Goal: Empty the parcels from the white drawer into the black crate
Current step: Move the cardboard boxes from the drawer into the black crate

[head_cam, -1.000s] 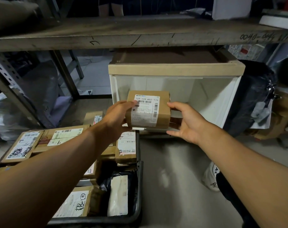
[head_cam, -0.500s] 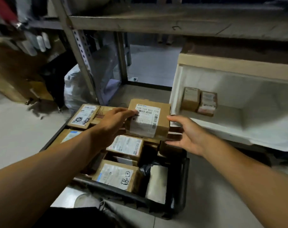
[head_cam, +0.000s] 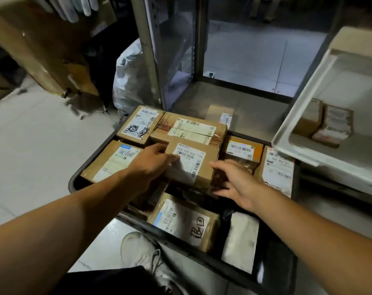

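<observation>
The left hand [head_cam: 153,165] and the right hand [head_cam: 234,182] hold one brown parcel [head_cam: 191,165] between them over the middle of the black crate [head_cam: 74,184]; the left fingers are curled on its left side with the thumb on the white label, and the right fingers are bent around its right side. The parcel is on top of other parcels that fill the crate, just before a wide taped box [head_cam: 189,128] near the far edge. At the right, the white drawer [head_cam: 287,133] hangs over the crate's right edge, with two small parcels [head_cam: 323,122] in it.
</observation>
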The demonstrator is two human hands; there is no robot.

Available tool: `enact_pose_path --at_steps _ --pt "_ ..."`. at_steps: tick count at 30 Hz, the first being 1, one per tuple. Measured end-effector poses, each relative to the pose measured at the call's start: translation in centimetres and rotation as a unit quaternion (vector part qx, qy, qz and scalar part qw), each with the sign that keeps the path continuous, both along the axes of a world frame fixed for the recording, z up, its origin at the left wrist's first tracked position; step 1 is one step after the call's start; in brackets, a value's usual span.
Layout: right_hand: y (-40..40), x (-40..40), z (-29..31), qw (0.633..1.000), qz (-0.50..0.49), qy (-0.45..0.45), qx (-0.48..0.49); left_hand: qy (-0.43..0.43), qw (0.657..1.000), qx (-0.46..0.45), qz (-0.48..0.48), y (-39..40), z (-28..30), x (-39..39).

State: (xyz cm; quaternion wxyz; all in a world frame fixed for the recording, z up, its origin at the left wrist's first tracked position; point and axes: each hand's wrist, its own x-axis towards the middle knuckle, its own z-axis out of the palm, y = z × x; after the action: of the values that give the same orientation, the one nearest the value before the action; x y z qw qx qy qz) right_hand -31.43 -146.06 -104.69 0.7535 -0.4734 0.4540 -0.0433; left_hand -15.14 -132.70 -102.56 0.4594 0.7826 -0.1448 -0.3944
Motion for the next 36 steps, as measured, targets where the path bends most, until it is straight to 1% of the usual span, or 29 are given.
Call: enact_pose_path --at_steps 4,8,12,15,18,20,22,24,26,27,29,31,32,35,36 --pt "-0.5 0.7 -0.6 0.999 0.004 0.017 -0.047 -0.006 0.999 -0.011 -0.030 -0.4 -0.7 0.8" --pt "-1.3 0.8 0.3 0.993 0.057 0.053 -0.092 -0.051 0.997 -0.006 -0.049 -0.8 0.0 0.6" --pt "-1.5 -0.4 1.4 0.972 0.090 0.100 -0.195 -0.178 0.981 0.036 -0.068 -1.3 1.0 -0.3" --pt "-1.8 -2.0 2.5 0.953 0.096 0.111 -0.265 -0.229 0.969 0.034 -0.085 -1.9 2.1 -1.2" --pt "-2.2 -4.2 3.8 0.932 0.122 0.122 -0.319 -0.318 0.941 0.048 -0.109 -2.8 3.2 -2.2" --pt "-2.7 -5.7 4.5 0.910 0.131 0.138 -0.368 -0.359 0.921 0.059 -0.142 -3.6 4.1 -3.0" --pt "-3.1 -7.3 4.9 0.893 0.134 0.147 -0.403 -0.353 0.914 0.088 -0.181 -4.3 4.9 -3.8" --pt "-3.3 -8.7 5.0 0.893 0.134 0.150 -0.402 -0.321 0.922 0.109 -0.188 -4.5 5.5 -4.3" --pt "-3.3 -9.8 4.9 0.893 0.141 0.155 -0.398 -0.325 0.922 0.109 -0.182 -4.3 6.1 -4.4" --pt "-3.4 -10.2 4.9 0.891 0.141 0.157 -0.402 -0.343 0.915 0.106 -0.185 -4.2 6.4 -4.4" --pt "-3.8 -10.9 5.2 0.881 0.136 0.167 -0.422 -0.405 0.881 0.109 -0.221 -4.2 7.2 -4.8" --pt "-4.5 -11.5 5.8 0.850 0.143 0.195 -0.468 -0.471 0.829 0.133 -0.272 -4.8 7.4 -5.6" --pt "-5.0 -11.9 6.3 0.831 0.153 0.210 -0.492 -0.490 0.809 0.140 -0.293 -5.4 7.3 -6.0" --pt "-6.7 -13.7 7.5 0.784 0.179 0.250 -0.540 -0.492 0.786 0.123 -0.354 -8.0 6.9 -8.5" --pt "-7.5 -14.4 7.8 0.769 0.185 0.269 -0.549 -0.498 0.773 0.112 -0.378 -9.0 6.8 -9.6"
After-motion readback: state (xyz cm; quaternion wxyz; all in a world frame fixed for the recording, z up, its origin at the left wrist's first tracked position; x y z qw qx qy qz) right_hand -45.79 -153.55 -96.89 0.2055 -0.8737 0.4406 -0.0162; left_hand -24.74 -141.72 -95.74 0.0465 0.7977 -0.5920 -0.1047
